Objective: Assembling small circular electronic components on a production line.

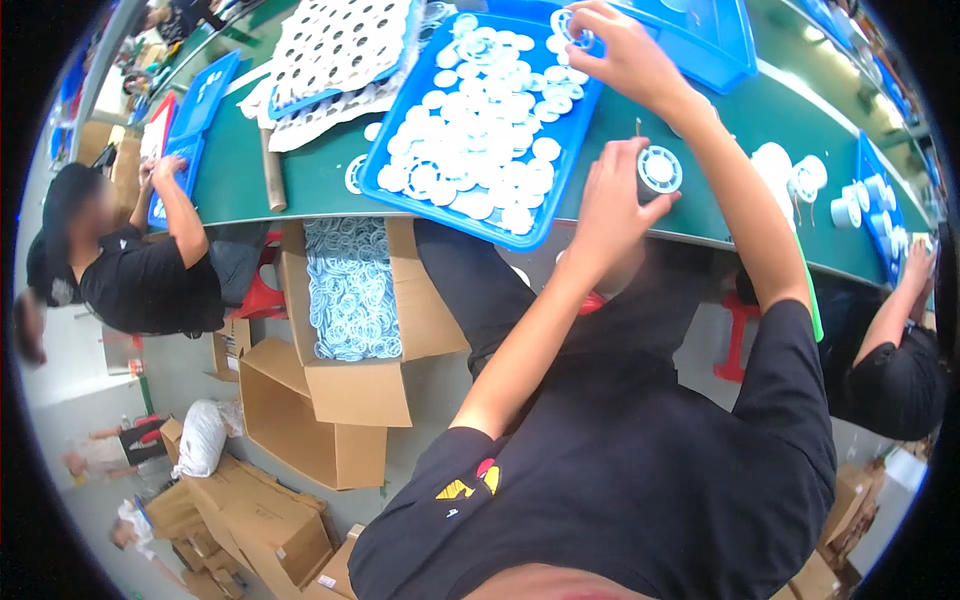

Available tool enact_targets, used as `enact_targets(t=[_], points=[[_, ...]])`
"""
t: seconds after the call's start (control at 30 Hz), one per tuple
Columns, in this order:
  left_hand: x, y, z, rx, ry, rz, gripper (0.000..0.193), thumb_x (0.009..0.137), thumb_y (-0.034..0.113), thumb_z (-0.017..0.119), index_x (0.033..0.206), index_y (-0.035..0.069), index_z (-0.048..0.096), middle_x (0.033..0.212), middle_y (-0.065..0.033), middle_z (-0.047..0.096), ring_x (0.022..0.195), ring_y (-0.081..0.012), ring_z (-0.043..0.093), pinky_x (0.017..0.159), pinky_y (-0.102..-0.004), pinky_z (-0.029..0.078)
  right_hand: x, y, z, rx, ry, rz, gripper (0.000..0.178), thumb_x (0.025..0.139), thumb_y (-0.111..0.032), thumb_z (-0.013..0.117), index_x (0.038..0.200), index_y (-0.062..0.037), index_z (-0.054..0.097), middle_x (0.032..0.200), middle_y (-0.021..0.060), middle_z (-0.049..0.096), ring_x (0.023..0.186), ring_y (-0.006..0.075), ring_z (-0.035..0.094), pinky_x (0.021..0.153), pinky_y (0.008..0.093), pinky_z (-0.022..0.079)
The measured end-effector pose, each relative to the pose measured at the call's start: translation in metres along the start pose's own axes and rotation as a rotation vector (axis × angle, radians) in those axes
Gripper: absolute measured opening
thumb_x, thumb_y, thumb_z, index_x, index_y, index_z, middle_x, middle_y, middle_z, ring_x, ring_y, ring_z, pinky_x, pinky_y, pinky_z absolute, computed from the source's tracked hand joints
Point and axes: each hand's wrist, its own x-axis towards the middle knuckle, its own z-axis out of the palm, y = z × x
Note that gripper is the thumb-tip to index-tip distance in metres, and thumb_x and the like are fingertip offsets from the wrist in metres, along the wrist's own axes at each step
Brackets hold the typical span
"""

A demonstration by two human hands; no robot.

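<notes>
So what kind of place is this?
It looks like a factory workshop. There's a blue tray heaped with white discs, a cardboard box full of pale blue rings, and other people along the green table.

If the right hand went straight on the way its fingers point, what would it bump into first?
Past the white spoked ring at its fingertips, the right hand would probably meet white discs in the blue tray, though its height is unclear.
</notes>
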Motion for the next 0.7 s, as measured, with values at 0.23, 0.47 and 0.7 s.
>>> enact_targets(t=[0.23, 0.47, 0.7], points=[[-0.001, 0.005, 0.004, -0.022, 0.006, -0.048, 0.086, 0.076, 0.021, 0.090, 0.146, 0.001, 0.045, 0.125, -0.0200, 0.061, 0.111, -0.0404, 0.062, 0.095, -0.0472, 0.049, -0.133, -0.050, -0.077, 0.178, -0.032, 0.253, 0.061, 0.085, -0.014, 0.077, 0.140, -0.0014, 0.053, 0.121, 0.0218, 0.071, 0.114, 0.0344, 0.071, 0.098, 0.0404, 0.056], [-0.002, 0.000, 0.005, 0.006, 0.011, 0.037, 0.081, 0.078, 0.015, 0.088, 0.145, 0.000, 0.044, 0.128, -0.0234, 0.062, 0.115, -0.0435, 0.063, 0.095, -0.0487, 0.051, -0.161, -0.079, -0.059, -0.057, -0.136, 0.181, 0.061, 0.084, -0.009, 0.073, 0.140, 0.0022, 0.052, 0.132, 0.0244, 0.061, 0.126, 0.0401, 0.058, 0.106, 0.0443, 0.050], [-0.002, 0.001, 0.005, 0.037, 0.013, 0.028, 0.080, 0.078, 0.016, 0.087, 0.144, 0.002, 0.045, 0.131, -0.0227, 0.062, 0.111, -0.0441, 0.065, 0.096, -0.0491, 0.053, -0.156, -0.074, -0.063, -0.040, -0.163, 0.169, 0.053, 0.085, -0.008, 0.071, 0.134, 0.0044, 0.055, 0.131, 0.0246, 0.063, 0.126, 0.0400, 0.058, 0.109, 0.0447, 0.047]])
